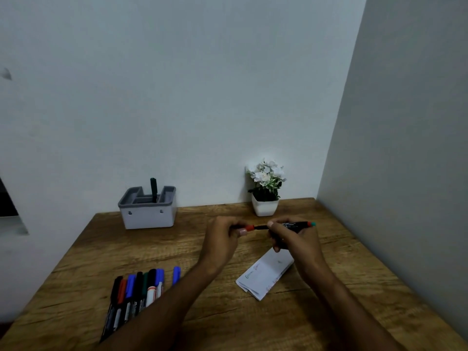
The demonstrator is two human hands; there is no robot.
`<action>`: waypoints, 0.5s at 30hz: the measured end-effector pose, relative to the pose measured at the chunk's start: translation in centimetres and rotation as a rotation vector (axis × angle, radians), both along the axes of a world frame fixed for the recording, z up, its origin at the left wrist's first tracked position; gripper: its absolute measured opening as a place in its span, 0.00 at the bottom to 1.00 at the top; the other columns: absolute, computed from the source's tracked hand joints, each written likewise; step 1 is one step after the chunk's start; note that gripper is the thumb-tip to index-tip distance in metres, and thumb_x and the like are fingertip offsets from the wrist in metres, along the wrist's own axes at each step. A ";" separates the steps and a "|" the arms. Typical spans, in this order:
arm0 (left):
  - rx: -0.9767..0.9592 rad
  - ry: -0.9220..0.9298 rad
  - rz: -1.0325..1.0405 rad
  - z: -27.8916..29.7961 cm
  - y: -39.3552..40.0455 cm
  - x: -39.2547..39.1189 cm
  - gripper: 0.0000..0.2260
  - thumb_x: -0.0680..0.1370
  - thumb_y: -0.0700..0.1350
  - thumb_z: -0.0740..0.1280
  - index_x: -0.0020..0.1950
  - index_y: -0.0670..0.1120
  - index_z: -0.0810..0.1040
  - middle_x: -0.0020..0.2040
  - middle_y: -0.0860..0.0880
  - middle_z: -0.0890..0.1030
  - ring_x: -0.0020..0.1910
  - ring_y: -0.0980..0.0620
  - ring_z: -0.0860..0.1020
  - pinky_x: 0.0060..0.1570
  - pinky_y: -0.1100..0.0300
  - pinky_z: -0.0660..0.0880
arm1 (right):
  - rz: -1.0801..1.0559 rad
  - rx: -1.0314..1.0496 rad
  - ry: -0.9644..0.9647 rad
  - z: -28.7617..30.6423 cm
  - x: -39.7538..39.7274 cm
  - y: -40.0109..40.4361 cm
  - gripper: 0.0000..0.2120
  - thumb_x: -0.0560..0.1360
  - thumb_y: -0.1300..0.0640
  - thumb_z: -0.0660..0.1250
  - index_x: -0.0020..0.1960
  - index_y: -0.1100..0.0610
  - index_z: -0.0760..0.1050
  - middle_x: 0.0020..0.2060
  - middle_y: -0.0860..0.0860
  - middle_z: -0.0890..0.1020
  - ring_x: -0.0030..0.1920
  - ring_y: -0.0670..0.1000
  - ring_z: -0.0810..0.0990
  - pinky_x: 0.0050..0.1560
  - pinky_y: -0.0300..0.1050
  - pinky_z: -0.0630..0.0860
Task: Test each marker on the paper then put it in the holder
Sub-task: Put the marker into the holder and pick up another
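My right hand [293,236] grips a black marker [295,224] with a teal end, held level above the table. My left hand [224,238] pinches its orange-red cap [249,228] at the marker's left end; a short gap of dark tip shows between cap and barrel. Below the hands lies a folded white paper [263,277] with green and red scribbles. A row of several markers [136,292] in black, red, blue and green lies at the front left. The grey-and-white holder [148,214] stands at the back left with one dark marker [153,188] upright in it.
A small white pot of white flowers [266,188] stands at the back against the wall. The wooden table [342,262] meets walls at the back and right. One blue marker [176,274] lies apart from the row, beside my left forearm.
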State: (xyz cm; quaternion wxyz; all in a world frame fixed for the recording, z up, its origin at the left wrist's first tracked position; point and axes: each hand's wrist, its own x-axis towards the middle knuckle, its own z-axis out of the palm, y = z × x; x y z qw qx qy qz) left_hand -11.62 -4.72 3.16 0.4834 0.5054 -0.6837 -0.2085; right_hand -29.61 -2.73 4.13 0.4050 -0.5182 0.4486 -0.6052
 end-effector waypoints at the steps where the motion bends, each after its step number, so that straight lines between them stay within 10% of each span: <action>1: -0.002 -0.007 -0.012 0.1 0.1 -0.1 0.10 0.75 0.36 0.71 0.51 0.48 0.86 0.46 0.55 0.86 0.45 0.65 0.80 0.44 0.72 0.75 | 0.013 -0.002 0.000 -0.1 0.1 -0.1 0.02 0.76 0.66 0.74 0.46 0.66 0.85 0.35 0.65 0.83 0.30 0.54 0.79 0.29 0.46 0.76; 15: -0.221 -0.122 0.004 1.5 2.0 -0.4 0.15 0.74 0.31 0.68 0.53 0.47 0.85 0.43 0.52 0.86 0.39 0.64 0.79 0.40 0.67 0.78 | 0.159 0.017 -0.126 -0.3 2.7 -0.9 0.08 0.76 0.66 0.74 0.40 0.62 0.78 0.28 0.56 0.78 0.28 0.48 0.75 0.26 0.38 0.68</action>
